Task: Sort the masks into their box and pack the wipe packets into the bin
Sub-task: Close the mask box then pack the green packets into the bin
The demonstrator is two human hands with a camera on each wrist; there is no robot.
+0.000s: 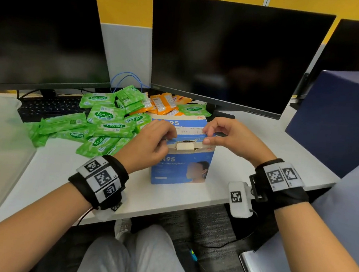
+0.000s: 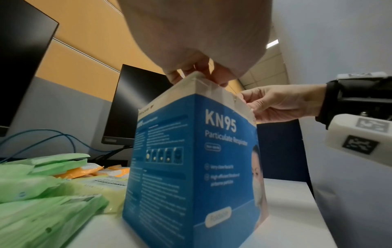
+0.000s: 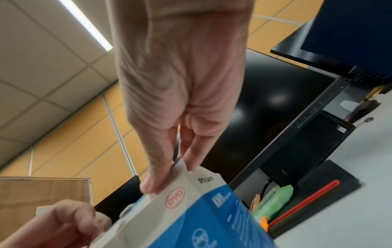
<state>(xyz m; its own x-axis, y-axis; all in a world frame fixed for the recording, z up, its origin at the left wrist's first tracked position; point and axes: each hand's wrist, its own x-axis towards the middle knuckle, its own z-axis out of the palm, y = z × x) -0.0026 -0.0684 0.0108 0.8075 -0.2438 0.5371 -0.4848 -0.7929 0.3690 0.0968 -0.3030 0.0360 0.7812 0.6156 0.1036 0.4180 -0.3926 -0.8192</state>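
Two hands meet at the top of the blue KN95 mask box [image 1: 182, 155], which stands upright on the white worktop [image 1: 247, 163] near its front edge. In the head view the left hand [image 1: 152, 143] curls its fingers over the left end of the box's top flap [image 1: 187, 134], thumb and fingertips closed on the cardboard edge. The right hand [image 1: 232, 138] pinches the flap's right end between thumb and forefinger, the other fingers loosely bent above it. A tuck tab shows at the front of the opening. Left of and behind the box lies a heap of green wipe packets [image 1: 101, 124], with orange packets [image 1: 164, 104] further back below the monitors [image 1: 235, 54]; a black keyboard [image 1: 51, 107] sits beside the heap.

From the left wrist, the box [image 2: 191, 167] fills the middle — its top flap gripped at the near corner by the left hand's fingertips [image 2: 176, 77], while the right hand [image 2: 280, 104] holds the far corner, fingers bent onto the edge. Green packets [image 2: 42, 201] lie just beside the box's left side.

From the right wrist, the right hand [image 3: 180, 100] points down, thumb [image 3: 157, 171] and forefinger closed on the white flap [image 3: 182, 193] — a tight pinch, nothing else held. The left hand [image 3: 63, 221] appears blurred at lower left, fingers curled at the flap's other end.
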